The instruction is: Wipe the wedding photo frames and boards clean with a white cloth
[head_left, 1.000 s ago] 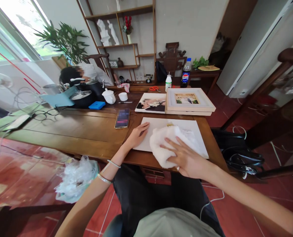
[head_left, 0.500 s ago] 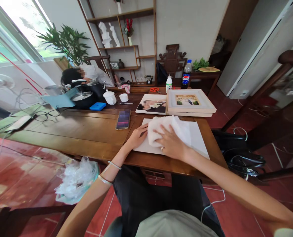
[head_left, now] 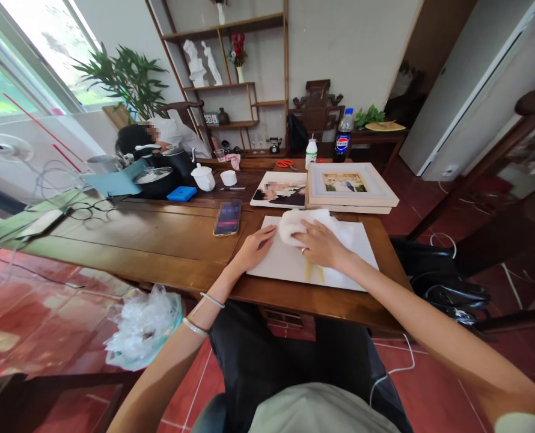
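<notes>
A white board lies flat on the wooden table in front of me, with a yellowish mark on its lower middle. My left hand rests on the board's left edge, fingers stretched out, holding nothing. Beneath my right hand is a bunched white cloth, which the fingers grip and press against the upper part of the board. The ring finger wears a ring. Part of the cloth is hidden under that hand.
Beyond the board lie a photo panel and stacked framed pictures. A phone is to the left. Farther back stand a cola bottle, a white bottle, orange scissors and a teapot. A person leans at the far side.
My right hand has slid the cloth right and slightly away from me, uncovering more of the board and the yellowish mark. My left hand stays at the board's left edge.
</notes>
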The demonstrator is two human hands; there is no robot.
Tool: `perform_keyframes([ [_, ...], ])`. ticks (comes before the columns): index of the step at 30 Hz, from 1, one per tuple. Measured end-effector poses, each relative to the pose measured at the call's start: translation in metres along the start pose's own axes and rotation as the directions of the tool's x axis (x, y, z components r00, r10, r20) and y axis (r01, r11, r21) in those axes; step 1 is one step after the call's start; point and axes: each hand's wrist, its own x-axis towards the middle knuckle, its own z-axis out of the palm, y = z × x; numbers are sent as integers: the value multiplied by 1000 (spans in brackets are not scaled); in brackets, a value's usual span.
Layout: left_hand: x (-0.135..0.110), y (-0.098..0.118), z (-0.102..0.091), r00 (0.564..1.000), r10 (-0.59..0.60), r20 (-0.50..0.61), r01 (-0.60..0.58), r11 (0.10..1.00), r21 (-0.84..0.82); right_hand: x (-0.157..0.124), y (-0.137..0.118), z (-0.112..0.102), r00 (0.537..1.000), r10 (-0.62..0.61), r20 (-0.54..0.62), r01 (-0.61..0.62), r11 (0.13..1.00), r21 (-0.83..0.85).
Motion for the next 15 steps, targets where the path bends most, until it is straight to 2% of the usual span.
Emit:
perform_keyframes([
  [2, 0, 1, 0, 1000, -11, 0, 11, 1000, 1, 5, 10, 1, 1000, 26, -2, -26, 999, -19],
  [4, 0, 1, 0, 1000, -15, 2, 15, 1000, -8, 0, 6, 0, 1000, -8, 13, 9, 999, -45],
  [8, 0, 0, 0, 1000, -6, 3, 6, 1000, -12, -30, -30, -7, 992, -100, 78, 104, 993, -50],
  [12, -1, -4, 2, 1000, 18, -2, -18, 1000, -3, -60, -60, -22, 965, -226, 136, 221, 974, 53],
  [15, -1, -4, 2, 1000, 23, -9, -23, 1000, -3, -65, -55, -33, 952, -271, 142, 247, 954, 169],
])
